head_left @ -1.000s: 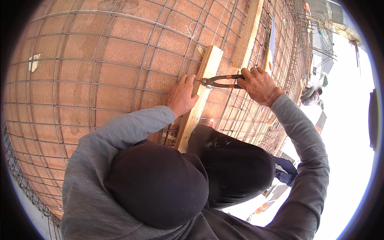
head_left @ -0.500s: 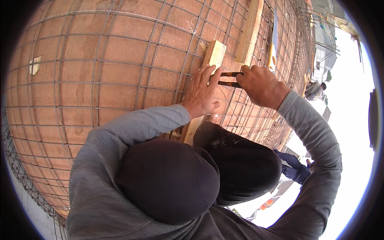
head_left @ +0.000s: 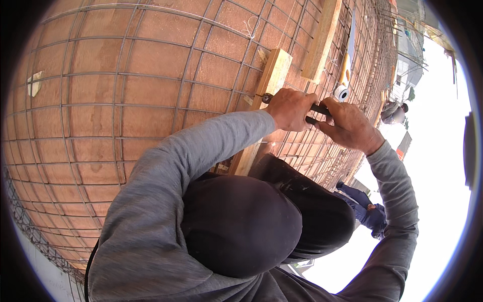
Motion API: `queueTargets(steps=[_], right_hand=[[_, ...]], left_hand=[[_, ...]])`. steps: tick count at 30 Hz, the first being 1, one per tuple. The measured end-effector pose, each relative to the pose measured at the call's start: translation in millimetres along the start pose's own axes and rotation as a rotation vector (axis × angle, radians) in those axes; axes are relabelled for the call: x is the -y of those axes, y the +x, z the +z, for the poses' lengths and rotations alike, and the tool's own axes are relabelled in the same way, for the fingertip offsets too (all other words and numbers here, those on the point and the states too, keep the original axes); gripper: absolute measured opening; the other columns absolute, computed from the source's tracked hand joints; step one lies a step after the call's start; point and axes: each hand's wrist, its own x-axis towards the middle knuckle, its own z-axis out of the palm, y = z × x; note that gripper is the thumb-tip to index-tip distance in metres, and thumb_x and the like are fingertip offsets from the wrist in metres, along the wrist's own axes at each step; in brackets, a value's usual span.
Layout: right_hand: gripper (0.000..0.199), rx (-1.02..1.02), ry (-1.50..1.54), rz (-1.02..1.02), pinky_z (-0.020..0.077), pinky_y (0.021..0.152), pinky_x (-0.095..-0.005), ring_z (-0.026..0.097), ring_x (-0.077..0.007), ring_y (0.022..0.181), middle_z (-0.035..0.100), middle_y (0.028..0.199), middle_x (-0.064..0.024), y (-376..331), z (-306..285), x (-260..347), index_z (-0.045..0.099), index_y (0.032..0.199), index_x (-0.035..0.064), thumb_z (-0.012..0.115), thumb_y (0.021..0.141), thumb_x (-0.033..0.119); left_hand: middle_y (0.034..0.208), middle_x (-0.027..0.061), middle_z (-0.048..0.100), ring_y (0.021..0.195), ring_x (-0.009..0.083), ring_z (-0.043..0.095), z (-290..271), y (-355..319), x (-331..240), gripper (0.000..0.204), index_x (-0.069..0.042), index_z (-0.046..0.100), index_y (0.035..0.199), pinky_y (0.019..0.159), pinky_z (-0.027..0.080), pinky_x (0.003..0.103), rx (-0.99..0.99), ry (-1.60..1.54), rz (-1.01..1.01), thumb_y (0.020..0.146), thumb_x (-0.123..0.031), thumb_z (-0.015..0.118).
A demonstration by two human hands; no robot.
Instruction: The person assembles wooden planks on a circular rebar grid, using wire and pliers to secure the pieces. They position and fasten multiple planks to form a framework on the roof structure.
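My left hand [head_left: 293, 108] is closed around the handles of a pair of pincers, close behind its dark metal head [head_left: 267, 98]. That head rests on or just over a pale timber piece [head_left: 278, 70], beside a steel bar; whether the jaws grip anything is too small to tell. My right hand [head_left: 349, 123] grips the black handle ends of the same pincers. The timber runs down under my left wrist and shows again as a lower length [head_left: 246, 158] beside my knee. The gap between the two handles is partly hidden by my fingers.
A steel bar mesh [head_left: 121, 105] lies over reddish plywood. Beyond my hands are a long plank [head_left: 320, 48], a handsaw [head_left: 346, 68] and a white round thing with a dark centre [head_left: 341, 93]. Two other people [head_left: 394, 112] appear at the right.
My left hand has gone from lying flat and spread on the timber to gripping the pincers. My right hand has moved right and slightly down, and the white round thing now shows.
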Motion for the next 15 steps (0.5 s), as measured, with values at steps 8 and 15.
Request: queueTargets(steps=[8,15], right_hand=[[0.046,-0.011,-0.401,0.053,0.0568,0.067,-0.0415,0.069,-0.0300,0.079,0.065,0.089,-0.0170,-6,10,7,0.062,0.108,-0.0039,0.058,0.100,0.041],[0.058,0.255,0.669,0.571,0.0539,0.056,-0.0383,0.064,-0.0278,0.048,0.061,0.061,-0.0183,-11,3,30,0.063,0.084,-0.0060,0.046,0.106,0.044]], left_hand=[[0.095,0.0112,0.065,0.089,0.0292,0.064,-24,14,-3,0.058,-0.002,0.060,0.111,0.083,0.050,0.042,0.242,-0.045,0.025,0.067,-0.027,0.087],[0.100,0.0081,0.061,0.092,0.0305,0.063,14,-38,-4,0.054,-0.009,0.054,0.114,0.083,0.050,0.045,-0.232,0.183,0.326,0.071,-0.022,0.084]])
